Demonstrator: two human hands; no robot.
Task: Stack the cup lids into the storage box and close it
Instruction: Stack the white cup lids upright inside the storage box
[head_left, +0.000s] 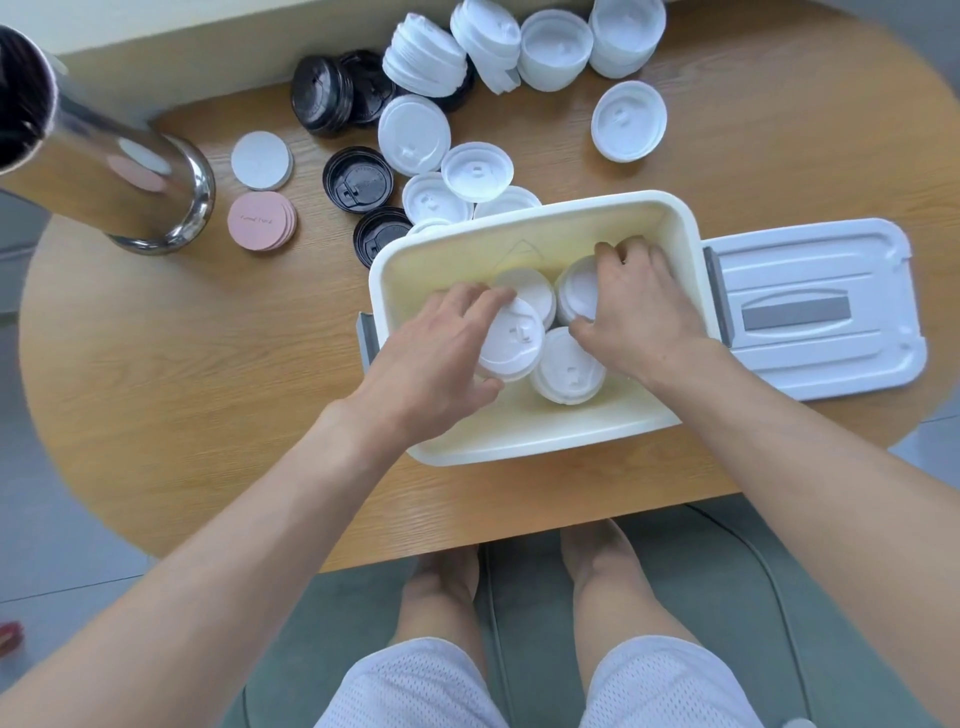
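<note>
The cream storage box (524, 441) stands open on the wooden table, with several stacks of white cup lids inside. My left hand (436, 364) grips one white lid stack (511, 340) at the box's left. My right hand (641, 312) curls round another white lid stack (579, 288) at the back right. A third stack (569, 371) stands free at the front. The box's grey-white cover (815, 312) lies flat to the right of the box. More white lids (413, 132) and black lids (322, 93) lie scattered behind the box.
A shiny metal cylinder (130, 171) stands at the left. Beside it lie a white disc (260, 160) and a small pile of pink discs (260, 221). The table's near edge (467, 540) runs just above my knees.
</note>
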